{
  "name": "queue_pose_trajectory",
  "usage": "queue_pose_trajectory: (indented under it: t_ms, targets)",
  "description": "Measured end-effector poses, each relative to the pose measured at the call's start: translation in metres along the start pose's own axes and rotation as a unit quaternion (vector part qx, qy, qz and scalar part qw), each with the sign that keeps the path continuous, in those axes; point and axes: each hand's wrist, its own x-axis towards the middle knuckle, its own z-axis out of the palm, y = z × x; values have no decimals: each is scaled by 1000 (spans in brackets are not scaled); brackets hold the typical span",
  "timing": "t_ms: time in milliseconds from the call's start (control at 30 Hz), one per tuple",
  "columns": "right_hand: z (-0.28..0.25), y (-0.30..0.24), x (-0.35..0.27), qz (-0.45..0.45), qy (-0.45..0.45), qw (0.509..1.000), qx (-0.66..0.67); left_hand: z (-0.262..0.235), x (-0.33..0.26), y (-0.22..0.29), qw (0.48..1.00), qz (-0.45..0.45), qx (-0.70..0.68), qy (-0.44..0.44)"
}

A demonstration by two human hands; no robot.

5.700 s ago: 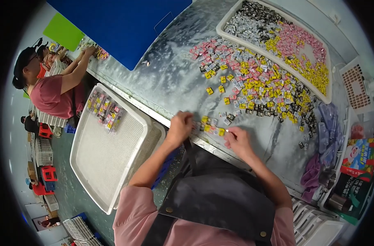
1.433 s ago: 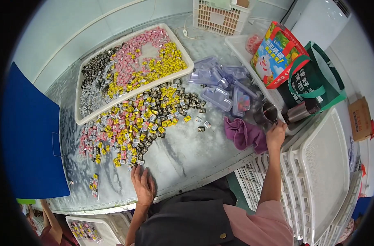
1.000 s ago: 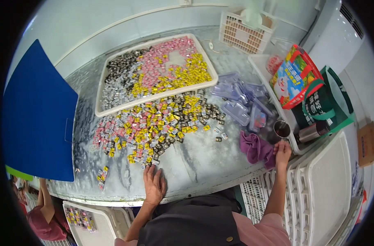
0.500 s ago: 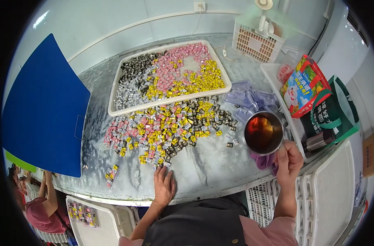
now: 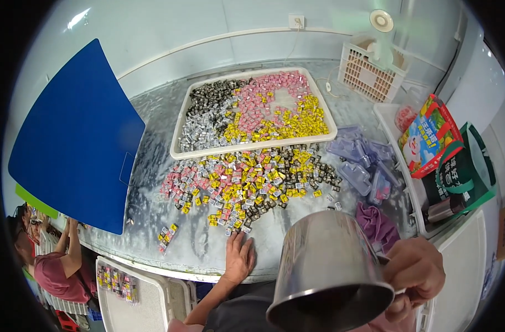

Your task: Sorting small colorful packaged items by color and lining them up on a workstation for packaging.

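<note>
My right hand (image 5: 415,274) is closed around the handle of a shiny metal mug (image 5: 330,260), raised close and tilted, its dark mouth turned toward me. What is inside it does not show now. My left hand (image 5: 239,259) lies on the table with fingers stretched out, fingertips at the near edge of a loose heap of small wrapped pieces (image 5: 241,182) in yellow, pink, black and silver. Behind the heap stands a white tray (image 5: 252,148) with more such pieces, grouped by colour.
Purple clear plastic cases (image 5: 355,176) and a purple cloth (image 5: 377,226) lie on the right, beside a white bin (image 5: 410,191) with bags. A blue board (image 5: 75,144) stands left. Another person (image 5: 58,271) sits beyond it. A white basket (image 5: 371,72) stands at the back.
My right hand has lifted the mug from above the table's right side up close to me and tipped it. My left hand stays by the heap. The whole view has shifted slightly.
</note>
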Motion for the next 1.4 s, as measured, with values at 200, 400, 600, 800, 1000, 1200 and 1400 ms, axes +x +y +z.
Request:
queue_pose_trajectory:
  t_ms: [200,400,600,800,1000,1200,1400]
  targets:
    - [2,-29,14,13,-41,996,-73,1,2,0,1000,4,-3,15]
    - [7,-29,11,45,6,988,-150,-1,-5,-6,1000,-4,18,20]
    - [-5,-39,11,15,27,981,-191,1,2,0,1000,14,8,12]
    - [-32,-17,9,-42,-84,987,-129,-3,-10,-4,1000,-2,13,9]
    - [-12,4,-25,123,155,980,22,3,-2,-2,1000,-2,-14,-21]
    - [-55,31,-81,403,345,846,-43,6,-3,-5,999,-15,13,-27]
    - [-102,120,-202,427,360,814,-159,8,-3,-7,999,-7,4,-39]
